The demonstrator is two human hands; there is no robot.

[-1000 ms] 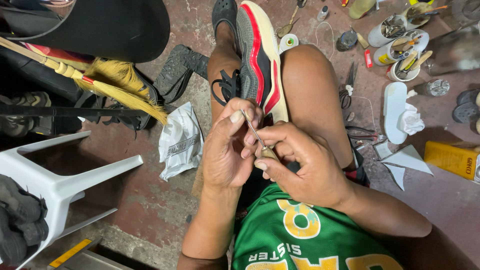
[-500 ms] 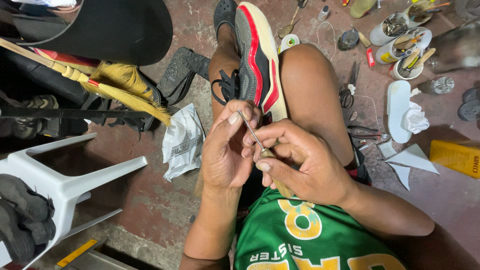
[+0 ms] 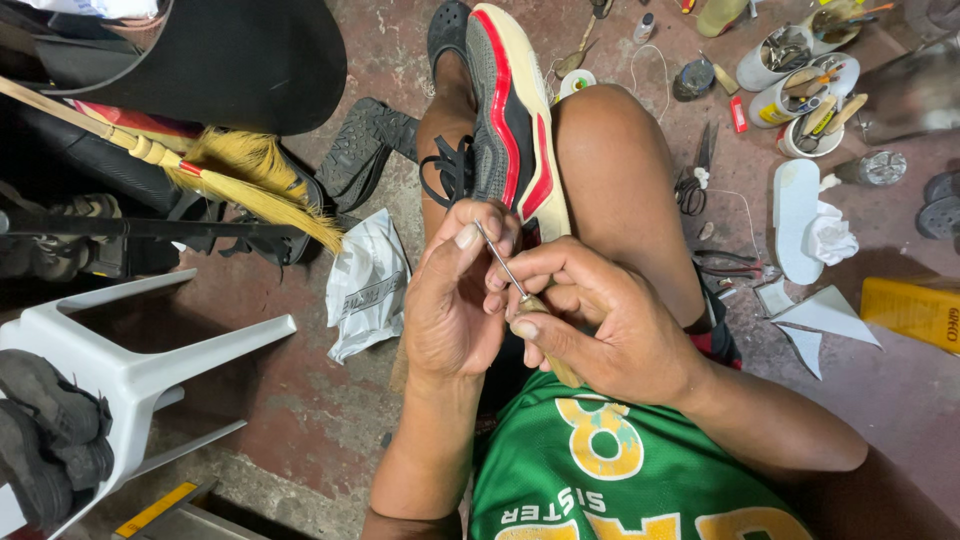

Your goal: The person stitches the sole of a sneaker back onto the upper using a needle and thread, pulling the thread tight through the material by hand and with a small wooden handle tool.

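1. Reddish concrete floor (image 3: pixel 300 400) strewn with repair clutter surrounds a seated person, who clamps a grey, red and cream sneaker (image 3: pixel 510 120) sole-side up between the knees.
2. His right hand (image 3: pixel 600 330) is closed around the wooden handle of a stitching awl (image 3: pixel 510 275), its thin metal shaft angled up toward the heel.
3. His left hand (image 3: pixel 455 300) curls shut beside the shaft, thumb tip touching the metal; a slip of the point would likely jab that thumb or the bare thigh beneath.
4. Too much force might bend the shaft or tear the sole edge.
5. Farther out, scissors (image 3: pixel 692 180), white sole pieces (image 3: pixel 797 220) and tins of tools (image 3: pixel 800 90) lie near the right knee, where a shifting leg could scatter them.
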